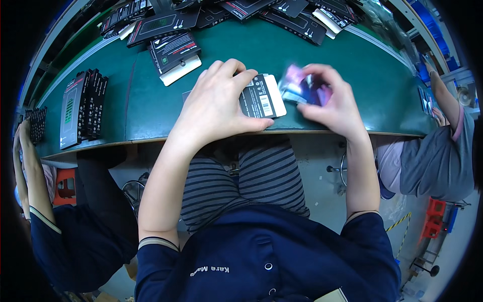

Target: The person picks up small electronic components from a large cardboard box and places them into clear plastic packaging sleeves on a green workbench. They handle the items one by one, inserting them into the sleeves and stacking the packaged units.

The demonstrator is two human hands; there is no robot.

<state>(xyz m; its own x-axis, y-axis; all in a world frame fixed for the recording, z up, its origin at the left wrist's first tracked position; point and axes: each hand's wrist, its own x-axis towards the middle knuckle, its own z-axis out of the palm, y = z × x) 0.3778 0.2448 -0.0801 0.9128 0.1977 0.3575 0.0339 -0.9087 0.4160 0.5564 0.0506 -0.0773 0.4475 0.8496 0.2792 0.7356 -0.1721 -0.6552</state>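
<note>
My left hand point(216, 100) is closed around a flat black cardboard box point(257, 96) near the front edge of the table. A white end flap of this box sticks out on its right, toward my other hand. Just right of the flap, my right hand point(332, 98) grips a small shiny clear plastic bag point(293, 86) with a pinkish-purple and bluish sheen. The bag is blurred by motion, and I cannot make out what is in it. Bag and box appear apart.
A green table point(216, 48) spans the view. Several black boxes point(163, 22) lie heaped at the back; one box point(175, 53) with a white flap lies nearer. A row of upright boxes point(80, 108) stands at left. Co-workers' arms point(445, 95) flank me on both sides.
</note>
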